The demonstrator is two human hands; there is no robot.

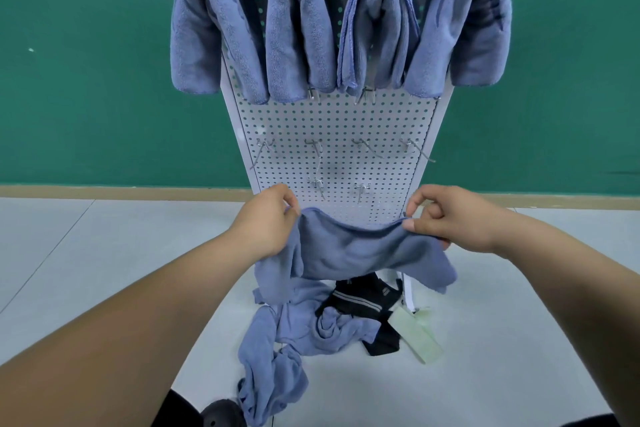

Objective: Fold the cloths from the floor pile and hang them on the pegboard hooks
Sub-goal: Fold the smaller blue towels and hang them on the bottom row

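Fold under way at the rack: I hold a blue cloth slung between both hands, just above the floor pile. My left hand pinches one upper corner between thumb and fingers. My right hand pinches the far end of the same top edge, and the rest sags below my knuckles. By my reading the fold is only beginning. The next move calls for bringing the two pinched ends together so the cloth halves cleanly, then lifting it to a hook. Just beyond my fingertips stands the pegboard, with bare hooks above the hands and folded cloths hanging higher up. There is open room over the pale floor outside either hand. The tight spots are the hook tips ahead and, beneath the cloth's hanging edge, the pile with a dark garment and a pale tag.
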